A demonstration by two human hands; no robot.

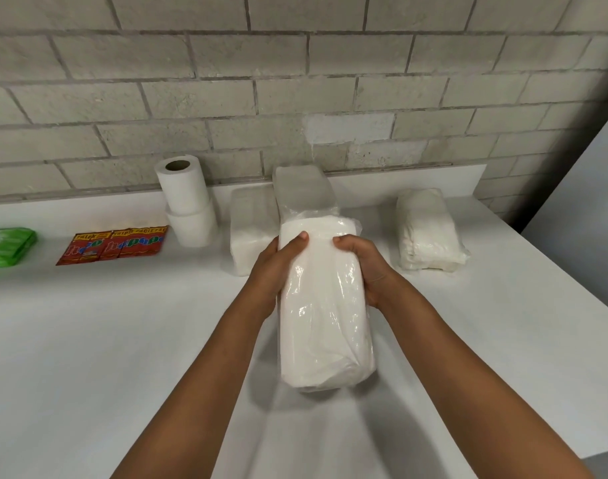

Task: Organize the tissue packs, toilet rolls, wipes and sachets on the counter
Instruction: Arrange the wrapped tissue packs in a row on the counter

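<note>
Both hands, left hand (276, 267) and right hand (363, 267), have fingers clamped on a plastic-wrapped tissue pack (325, 305) at its sides, near the middle of the white bench (105, 340); two stacked toilet rolls (188, 202), red sachets (114, 245) and green wipes (7, 247) lie far left.

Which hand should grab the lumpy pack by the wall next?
The right hand, probably. The lumpy pack lies on the counter just right of it. The left hand would have to cross over the held pack. Both hands grip that now.
</note>
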